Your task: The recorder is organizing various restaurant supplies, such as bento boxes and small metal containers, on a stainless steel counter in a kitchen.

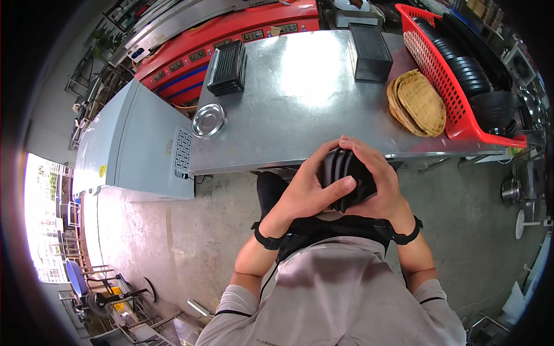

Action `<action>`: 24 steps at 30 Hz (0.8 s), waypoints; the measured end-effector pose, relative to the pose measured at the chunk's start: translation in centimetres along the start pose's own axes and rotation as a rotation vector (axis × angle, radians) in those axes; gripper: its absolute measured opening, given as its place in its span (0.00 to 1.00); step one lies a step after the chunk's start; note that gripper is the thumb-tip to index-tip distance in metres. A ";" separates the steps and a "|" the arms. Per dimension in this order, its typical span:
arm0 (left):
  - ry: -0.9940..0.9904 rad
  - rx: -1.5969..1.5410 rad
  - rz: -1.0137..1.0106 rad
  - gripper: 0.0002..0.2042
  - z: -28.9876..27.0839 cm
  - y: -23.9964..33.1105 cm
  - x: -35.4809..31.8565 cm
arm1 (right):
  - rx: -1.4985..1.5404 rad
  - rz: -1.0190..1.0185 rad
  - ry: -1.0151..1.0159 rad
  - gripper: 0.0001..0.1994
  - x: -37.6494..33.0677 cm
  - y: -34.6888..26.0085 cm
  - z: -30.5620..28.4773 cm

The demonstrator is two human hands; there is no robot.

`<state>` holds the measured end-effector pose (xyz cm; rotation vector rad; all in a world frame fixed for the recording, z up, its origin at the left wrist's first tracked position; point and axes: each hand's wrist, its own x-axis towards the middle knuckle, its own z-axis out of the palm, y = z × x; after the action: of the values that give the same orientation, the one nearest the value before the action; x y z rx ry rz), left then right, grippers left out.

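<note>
Both hands clasp 1 stack of black plates (345, 176), held on edge just off the desk's near edge. The left hand (309, 190) wraps the stack's left side, the right hand (378, 181) its right, equally near. Plates look smooth, round and glossy. Woven mats (418, 102) lie toward the steel desk's (300, 92) right end.

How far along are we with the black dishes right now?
Already set down: a stack of black trays on the steel table. In hand: both the left hand and right hand clasp a stack of black bowls before the table edge. Remaining: black bowls fill the red basket.
</note>
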<state>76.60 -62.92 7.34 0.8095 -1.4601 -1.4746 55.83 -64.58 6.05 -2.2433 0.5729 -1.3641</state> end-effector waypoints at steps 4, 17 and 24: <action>-0.020 -0.087 0.013 0.39 -0.1 -0.5 -0.1 | 0.070 -0.018 0.077 0.60 -0.4 0.5 0.5; 0.088 -0.193 -0.078 0.35 -1.1 -3.2 -0.1 | -0.070 0.103 -0.116 0.61 2.3 0.5 2.2; 0.131 -0.603 -0.122 0.36 -4.9 -4.2 1.0 | -0.070 0.212 -0.475 0.55 9.7 1.9 3.3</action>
<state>80.10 -66.17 2.84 0.6064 -0.8042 -1.7864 62.69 -71.03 10.45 -2.3683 0.6665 -0.6827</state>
